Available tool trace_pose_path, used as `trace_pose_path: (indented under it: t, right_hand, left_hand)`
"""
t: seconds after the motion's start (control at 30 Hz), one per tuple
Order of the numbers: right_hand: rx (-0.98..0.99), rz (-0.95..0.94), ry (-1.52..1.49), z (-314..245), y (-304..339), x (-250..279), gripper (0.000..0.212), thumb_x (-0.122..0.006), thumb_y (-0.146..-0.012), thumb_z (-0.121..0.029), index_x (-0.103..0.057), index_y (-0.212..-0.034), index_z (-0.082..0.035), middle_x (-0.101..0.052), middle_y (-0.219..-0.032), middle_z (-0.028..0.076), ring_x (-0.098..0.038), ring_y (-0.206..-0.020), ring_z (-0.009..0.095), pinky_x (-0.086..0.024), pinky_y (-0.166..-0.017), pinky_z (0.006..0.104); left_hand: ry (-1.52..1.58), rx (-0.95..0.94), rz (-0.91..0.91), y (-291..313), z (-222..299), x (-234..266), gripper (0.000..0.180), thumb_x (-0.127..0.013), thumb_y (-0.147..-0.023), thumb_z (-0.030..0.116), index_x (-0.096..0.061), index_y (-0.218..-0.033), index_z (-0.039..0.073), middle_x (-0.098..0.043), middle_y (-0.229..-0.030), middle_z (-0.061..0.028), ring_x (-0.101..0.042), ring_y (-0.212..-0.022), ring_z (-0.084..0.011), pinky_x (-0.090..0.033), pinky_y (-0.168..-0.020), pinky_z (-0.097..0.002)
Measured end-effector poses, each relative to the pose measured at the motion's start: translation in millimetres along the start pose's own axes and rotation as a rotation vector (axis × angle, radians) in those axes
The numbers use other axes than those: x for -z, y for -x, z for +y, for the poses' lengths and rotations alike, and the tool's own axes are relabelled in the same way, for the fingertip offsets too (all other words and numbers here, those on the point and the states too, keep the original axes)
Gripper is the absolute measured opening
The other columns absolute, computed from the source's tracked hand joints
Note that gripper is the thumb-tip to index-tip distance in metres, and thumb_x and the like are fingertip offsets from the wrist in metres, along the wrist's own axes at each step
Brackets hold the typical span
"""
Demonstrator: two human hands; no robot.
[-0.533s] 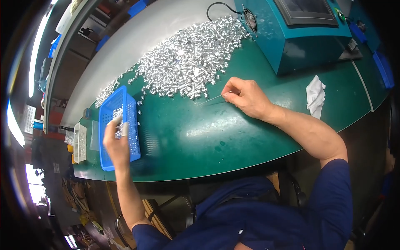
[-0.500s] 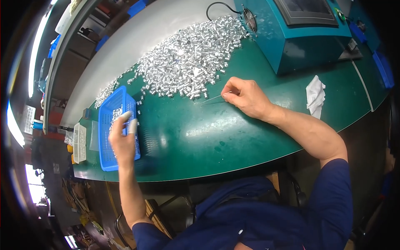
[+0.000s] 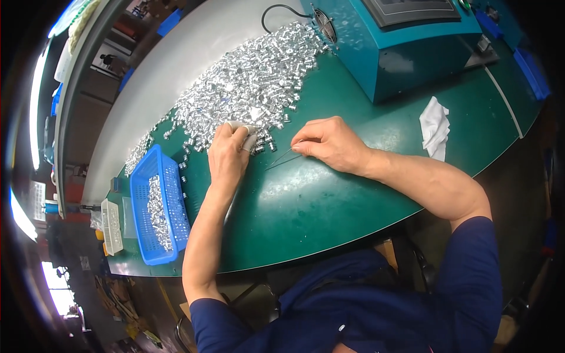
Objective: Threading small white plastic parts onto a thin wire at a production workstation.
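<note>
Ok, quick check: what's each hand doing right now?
Left hand: fingers curled at the pile of metal pieces; can't tell whether it grips any.
Right hand: closed, pinching a thin rod.

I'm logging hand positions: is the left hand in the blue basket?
No, the left hand is at the near edge of the pile of silver metal parts, right of the blue basket.
</note>
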State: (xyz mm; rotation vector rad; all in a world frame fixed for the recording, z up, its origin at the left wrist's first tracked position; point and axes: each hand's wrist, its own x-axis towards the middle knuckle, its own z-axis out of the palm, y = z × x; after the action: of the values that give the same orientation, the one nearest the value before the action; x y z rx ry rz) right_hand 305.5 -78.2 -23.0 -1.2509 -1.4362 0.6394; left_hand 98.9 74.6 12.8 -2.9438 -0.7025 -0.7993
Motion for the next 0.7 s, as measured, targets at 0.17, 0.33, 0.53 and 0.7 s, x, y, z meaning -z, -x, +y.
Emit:
trace_pose_path:
  t: [0.17, 0.33, 0.53, 0.7]
  right_hand:
    - [-0.087, 0.020, -0.142, -7, 1, 2, 0.013, -0.066, -0.094, -0.008, -0.073, -0.097, 0.002, -0.070, -0.087, 0.009, -0.066, -0.074, 0.014, -0.052, -0.067, 0.0275]
    - [0.033, 0.127, -0.227, -16, 1, -1, 0.012, -0.063, -0.095, -0.002, -0.071, -0.101, 0.004, -0.070, -0.084, 0.010, -0.067, -0.075, 0.015, -0.052, -0.066, 0.0264]
    - [0.294, 0.165, -0.020, -26, 5, -2, 0.011, -0.064, -0.095, 0.000, -0.071, -0.102, 0.004, -0.070, -0.084, 0.011, -0.068, -0.075, 0.017, -0.053, -0.065, 0.0280]
    - [0.334, 0.134, 0.044, -27, 5, -3, 0.012, -0.067, -0.092, 0.002, -0.071, -0.103, 0.004, -0.071, -0.085, 0.012, -0.068, -0.074, 0.021, -0.053, -0.065, 0.0293]
  left_hand:
    - [0.751, 0.473, 0.027, 20, 6, 8, 0.012, -0.069, -0.094, 0.008, -0.069, -0.104, 0.001, -0.073, -0.103, -0.0107, -0.067, -0.080, -0.0158, -0.054, -0.075, -0.0294]
    - [1.498, 0.806, 0.004, 56, -4, 13, 0.023, -0.063, -0.099, 0.010, -0.064, -0.120, 0.001, -0.072, -0.103, -0.0155, -0.069, -0.083, -0.0175, -0.055, -0.074, -0.0268]
    - [1.561, 0.878, -0.010, 66, 4, 7, 0.029, -0.062, -0.102, 0.021, -0.062, -0.124, 0.003, -0.069, -0.102, -0.0097, -0.065, -0.083, -0.0143, -0.054, -0.075, -0.0257]
    - [1.593, 0.850, -0.039, 70, 6, 6, 0.028, -0.063, -0.102, 0.022, -0.063, -0.123, 0.004, -0.069, -0.102, -0.0097, -0.065, -0.084, -0.0149, -0.054, -0.076, -0.0271]
